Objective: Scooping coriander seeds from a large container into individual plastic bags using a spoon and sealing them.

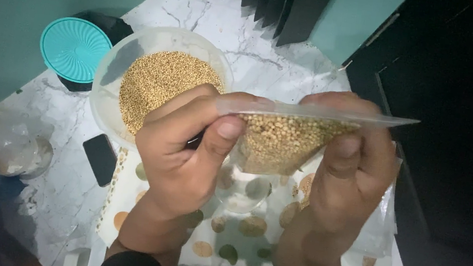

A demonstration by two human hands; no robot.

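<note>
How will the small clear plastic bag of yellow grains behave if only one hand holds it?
The small clear plastic bag of yellow grains looks thin, so it would probably flop. The grains sit low, so it may sag. Left hand and right hand pinch its top.

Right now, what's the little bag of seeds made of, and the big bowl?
The bag looks like thin clear plastic: the seeds show through it. The bowl seems to be cloudy, see-through plastic with a smooth rim, though I can't be sure.

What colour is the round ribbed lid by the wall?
Teal, seen in the head view: the round ribbed lid.
</note>
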